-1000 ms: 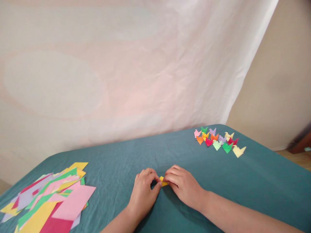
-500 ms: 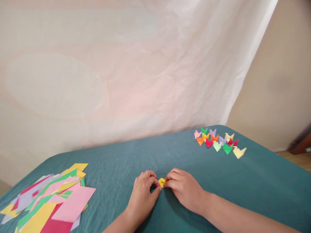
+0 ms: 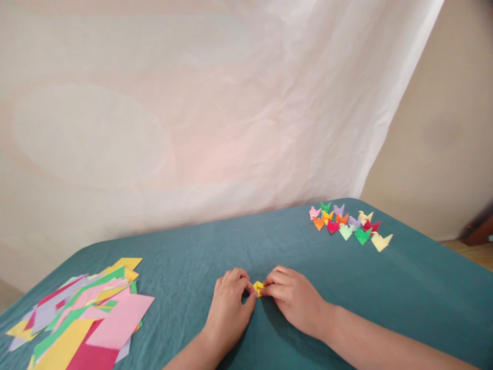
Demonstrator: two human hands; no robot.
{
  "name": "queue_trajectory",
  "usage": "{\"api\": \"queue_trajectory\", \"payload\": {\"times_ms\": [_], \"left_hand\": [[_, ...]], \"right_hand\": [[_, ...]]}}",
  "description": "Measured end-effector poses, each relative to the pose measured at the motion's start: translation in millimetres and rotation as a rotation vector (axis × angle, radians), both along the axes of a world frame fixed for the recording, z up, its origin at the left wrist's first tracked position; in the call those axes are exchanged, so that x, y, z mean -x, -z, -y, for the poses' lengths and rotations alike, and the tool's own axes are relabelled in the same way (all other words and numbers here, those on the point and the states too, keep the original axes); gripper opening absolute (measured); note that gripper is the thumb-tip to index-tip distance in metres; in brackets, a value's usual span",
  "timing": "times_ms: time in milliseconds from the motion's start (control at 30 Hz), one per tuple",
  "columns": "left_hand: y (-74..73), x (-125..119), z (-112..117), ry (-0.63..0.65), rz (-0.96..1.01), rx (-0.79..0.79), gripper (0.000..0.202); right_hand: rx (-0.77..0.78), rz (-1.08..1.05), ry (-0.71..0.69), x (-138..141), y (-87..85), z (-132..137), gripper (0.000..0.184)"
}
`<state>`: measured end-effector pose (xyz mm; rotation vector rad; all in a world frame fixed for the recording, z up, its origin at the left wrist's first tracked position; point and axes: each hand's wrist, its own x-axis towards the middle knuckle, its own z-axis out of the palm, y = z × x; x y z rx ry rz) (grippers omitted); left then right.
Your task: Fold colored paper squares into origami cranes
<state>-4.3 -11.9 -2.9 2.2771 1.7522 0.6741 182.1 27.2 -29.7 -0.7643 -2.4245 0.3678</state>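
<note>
A small folded piece of yellow paper [image 3: 258, 288] is held low over the green-covered table [image 3: 185, 288], between my two hands. My left hand [image 3: 231, 303] pinches its left side with thumb and forefinger. From the other side, the fingertips of my right hand [image 3: 291, 298] grip its right edge. The fingers cover part of the paper, so its full shape is hidden.
Several small folded paper birds [image 3: 345, 231] in many colours stand in rows at the far right of the table. A loose heap of coloured paper sheets [image 3: 119, 318] lies at the left. Behind the table hangs a pale cloth [image 3: 215, 128].
Both hands keep their pinch on the yellow paper, with only tiny finger movement. The whole view has shifted slightly, so things sit a little further right.
</note>
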Motion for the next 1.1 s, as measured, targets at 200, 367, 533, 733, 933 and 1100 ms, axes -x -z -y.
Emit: {"api": "queue_trajectory", "payload": {"times_ms": [200,367,533,733,933,1100], "left_hand": [[-0.6,-3,0,0.008,-0.059,-0.021,0.013],[2.2,0,1,0.012,-0.080,-0.018,0.011],[-1.0,11,0,0.241,-0.180,-0.060,0.033],[-13.6,29,-1,0.561,-0.457,0.059,0.063],[-28.6,37,-2,0.634,-0.440,0.103,0.058],[-32.4,36,-2,0.637,-0.392,0.100,0.050]], "right_hand": [[-0.018,-0.011,-0.014,0,3.5,-1,0.030],[-0.014,0.009,-0.014,-1,0.5,1,0.031],[-0.052,0.041,-0.013,-1,-0.9,1,0.028],[-0.090,0.064,-0.034,-2,0.7,-2,0.025],[-0.080,0.059,-0.047,-4,-1.1,-2,0.024],[-0.050,0.024,-0.093,-7,-6.9,1,0.027]]}}
